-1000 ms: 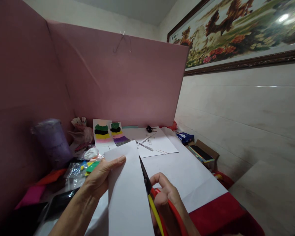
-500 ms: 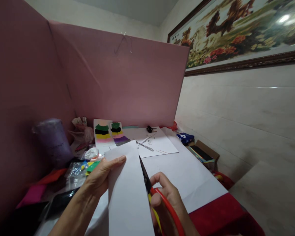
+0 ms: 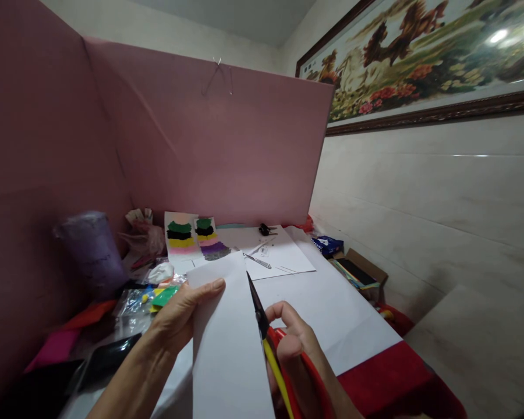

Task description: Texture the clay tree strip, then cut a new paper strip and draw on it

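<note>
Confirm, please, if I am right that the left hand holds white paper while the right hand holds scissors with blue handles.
Not quite: the scissors have red and yellow handles, not blue, as the head view shows. The left hand does hold white paper, and the right hand holds them.

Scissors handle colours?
The scissors handles are red and yellow; best seen in the head view, partly hidden by the right hand.
</note>
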A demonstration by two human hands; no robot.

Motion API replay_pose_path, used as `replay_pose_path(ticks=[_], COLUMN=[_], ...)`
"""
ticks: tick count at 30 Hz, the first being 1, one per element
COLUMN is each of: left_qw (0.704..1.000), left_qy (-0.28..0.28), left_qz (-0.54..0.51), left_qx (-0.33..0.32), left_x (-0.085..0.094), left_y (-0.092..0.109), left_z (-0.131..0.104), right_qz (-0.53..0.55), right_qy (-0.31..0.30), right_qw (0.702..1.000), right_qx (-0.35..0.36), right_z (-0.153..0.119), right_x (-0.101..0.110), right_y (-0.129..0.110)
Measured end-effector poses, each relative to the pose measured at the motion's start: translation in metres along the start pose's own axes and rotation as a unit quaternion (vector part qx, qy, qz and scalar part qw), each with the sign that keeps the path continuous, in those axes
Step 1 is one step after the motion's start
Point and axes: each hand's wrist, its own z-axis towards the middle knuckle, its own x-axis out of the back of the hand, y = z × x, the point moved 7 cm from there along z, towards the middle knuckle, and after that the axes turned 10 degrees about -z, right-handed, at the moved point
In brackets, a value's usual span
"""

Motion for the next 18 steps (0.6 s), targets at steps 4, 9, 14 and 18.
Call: replay_pose_path(ticks=[4, 9, 14, 18], left_qw=[1.000, 1.000, 1.000, 1.000], left_qy=[0.001, -0.009, -0.007, -0.011], left_qz=[0.000, 0.005, 0.010, 0.006], left_qx=[-0.003, -0.017, -0.012, -0.009], left_x=[0.000, -0.001, 0.001, 0.000], left_y=[-0.001, 0.001, 0.000, 0.000], left_z=[0.001, 0.002, 0.003, 0.002], right_qz=[0.003, 0.054, 0.102, 0.047], right_qy=[0.028, 0.057, 0.060, 0.039], right_qw=[1.000, 0.997, 0.993, 0.998], right_qx=[-0.006, -0.011, -0.005, 0.002], right_z=[-0.002, 0.004, 0.010, 0.006], right_x=[0.002, 0.000, -0.003, 0.000], right_y=[0.001, 0.010, 0.012, 0.011])
